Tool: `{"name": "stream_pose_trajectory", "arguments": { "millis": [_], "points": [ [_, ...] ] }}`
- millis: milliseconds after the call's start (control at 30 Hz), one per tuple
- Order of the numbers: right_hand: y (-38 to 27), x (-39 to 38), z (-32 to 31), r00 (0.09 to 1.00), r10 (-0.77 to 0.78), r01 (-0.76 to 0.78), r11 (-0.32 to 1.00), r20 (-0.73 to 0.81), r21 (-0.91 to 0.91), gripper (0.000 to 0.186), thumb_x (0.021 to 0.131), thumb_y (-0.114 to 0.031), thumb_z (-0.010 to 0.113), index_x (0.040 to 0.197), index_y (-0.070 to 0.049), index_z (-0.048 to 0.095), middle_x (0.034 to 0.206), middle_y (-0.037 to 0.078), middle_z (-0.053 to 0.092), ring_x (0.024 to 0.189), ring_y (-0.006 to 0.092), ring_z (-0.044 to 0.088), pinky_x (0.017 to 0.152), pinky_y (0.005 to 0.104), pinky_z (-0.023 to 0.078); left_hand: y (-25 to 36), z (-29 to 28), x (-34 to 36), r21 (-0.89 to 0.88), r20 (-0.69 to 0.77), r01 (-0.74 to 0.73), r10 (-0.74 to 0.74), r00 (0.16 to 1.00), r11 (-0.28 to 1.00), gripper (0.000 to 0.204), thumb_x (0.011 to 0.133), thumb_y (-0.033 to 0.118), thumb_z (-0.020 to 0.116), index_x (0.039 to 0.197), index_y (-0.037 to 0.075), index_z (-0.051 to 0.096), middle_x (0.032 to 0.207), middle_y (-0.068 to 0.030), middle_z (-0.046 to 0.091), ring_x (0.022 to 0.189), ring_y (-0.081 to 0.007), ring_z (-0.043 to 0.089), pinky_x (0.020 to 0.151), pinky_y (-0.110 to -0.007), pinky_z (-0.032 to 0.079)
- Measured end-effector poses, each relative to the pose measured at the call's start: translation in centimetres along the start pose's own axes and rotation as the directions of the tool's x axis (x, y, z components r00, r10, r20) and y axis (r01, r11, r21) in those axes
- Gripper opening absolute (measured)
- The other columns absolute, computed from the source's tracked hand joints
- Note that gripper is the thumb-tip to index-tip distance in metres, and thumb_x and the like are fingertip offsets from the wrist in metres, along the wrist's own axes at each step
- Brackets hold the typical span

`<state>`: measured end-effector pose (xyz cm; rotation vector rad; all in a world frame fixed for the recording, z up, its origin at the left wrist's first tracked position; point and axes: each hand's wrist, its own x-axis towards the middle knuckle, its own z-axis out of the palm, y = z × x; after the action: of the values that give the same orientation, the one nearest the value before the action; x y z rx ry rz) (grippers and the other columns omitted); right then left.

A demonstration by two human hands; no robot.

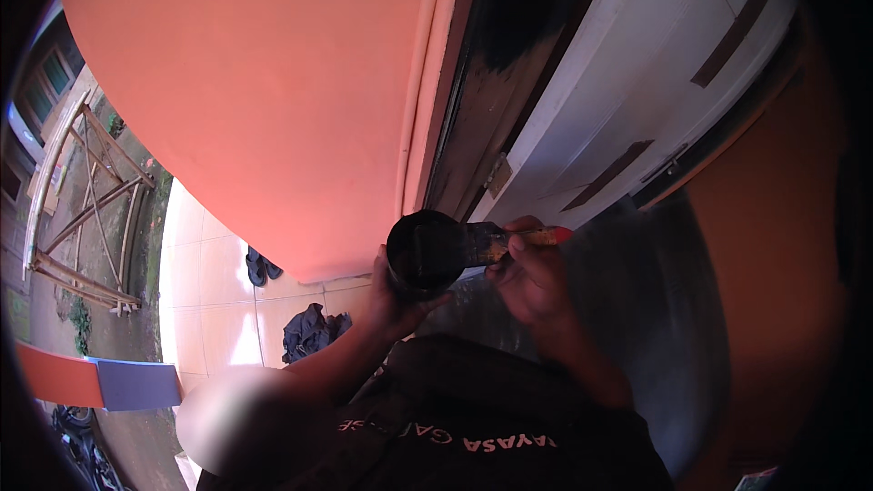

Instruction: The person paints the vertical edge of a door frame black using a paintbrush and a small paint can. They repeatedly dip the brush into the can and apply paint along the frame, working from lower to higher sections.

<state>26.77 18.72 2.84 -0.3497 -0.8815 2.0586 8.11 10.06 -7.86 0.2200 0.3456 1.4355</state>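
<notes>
I have the left hand (393,302) curled round a dark round pot (406,280) at the frame's centre, and the right hand (535,280) pinching a flat paintbrush (485,244) by its handle (red at the end), bristles over the pot. Farther out, I see a partly black door frame (498,105) at upper centre, a white door (605,100) at upper right, and dark sandals (256,273) left of centre.

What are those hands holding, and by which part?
The left hand cups a dark round container around its side, toward the bottom; the right hand pinches a brush by its handle, which has a red end.
</notes>
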Motion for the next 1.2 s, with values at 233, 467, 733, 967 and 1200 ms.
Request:
{"name": "stream_pose_trajectory", "arguments": {
  "millis": [233,467,733,967,1200],
  "points": [
    [-3.7,2.1,-3.7,0.995,0.018,-0.012,0.998,0.099,-0.059,0.019,0.094,-0.006,0.067,0.111,-0.004,0.057,0.100,0.011,0.067,0.084,0.0206,0.069,0.073,0.0356,0.060,-4.2,1.6,2.9,-0.034,-0.160,-0.131,0.124,0.979,0.991,0.084,0.088,0.077,0.049,0.148,0.019,0.042,0.144,-0.0114,0.050,0.126,-0.0303,0.057,0.094,-0.054,0.056],
    [-2.4,3.0,-4.2,0.977,0.108,-0.095,0.993,0.183,-0.077,0.022,0.091,-0.007,0.071,0.107,-0.003,0.057,0.097,0.010,0.068,0.083,0.0181,0.069,0.074,0.0337,0.059,-4.9,0.0,1.0,-0.100,-0.086,-0.189,0.181,0.980,0.977,0.069,0.094,0.068,0.044,0.140,0.017,0.051,0.134,-0.0092,0.057,0.124,-0.0281,0.056,0.098,-0.050,0.051],
    [2.7,1.5,-6.7,0.971,0.185,-0.124,0.933,0.154,-0.338,0.022,0.091,-0.005,0.070,0.107,-0.002,0.055,0.099,0.009,0.067,0.089,0.0139,0.066,0.081,0.0292,0.055,-4.7,-4.2,-2.3,-0.013,-0.192,-0.159,0.153,0.969,0.987,0.083,0.094,0.072,0.042,0.147,0.008,0.043,0.144,-0.0147,0.052,0.132,-0.0308,0.051,0.109,-0.051,0.041],
    [4.7,0.3,-6.5,0.959,0.240,-0.206,0.957,0.151,-0.206,0.019,0.094,-0.005,0.062,0.110,-0.002,0.052,0.105,0.014,0.066,0.099,0.0191,0.065,0.091,0.0352,0.052,-6.3,-7.2,-4.5,-0.007,-0.226,-0.132,0.127,0.966,0.991,0.074,0.099,0.064,0.042,0.146,0.006,0.045,0.140,-0.0157,0.056,0.131,-0.0303,0.053,0.112,-0.052,0.039],
    [6.0,-1.7,-7.1,0.947,0.315,-0.306,0.943,0.057,-0.133,0.022,0.095,-0.007,0.058,0.116,-0.002,0.051,0.108,0.015,0.066,0.100,0.0231,0.066,0.090,0.0386,0.053,-8.0,-9.3,-5.3,-0.098,-0.290,0.002,-0.030,0.956,0.995,0.066,0.102,0.061,0.038,0.145,0.012,0.046,0.135,-0.0127,0.059,0.127,-0.0315,0.056,0.104,-0.058,0.046]
  ]
}}
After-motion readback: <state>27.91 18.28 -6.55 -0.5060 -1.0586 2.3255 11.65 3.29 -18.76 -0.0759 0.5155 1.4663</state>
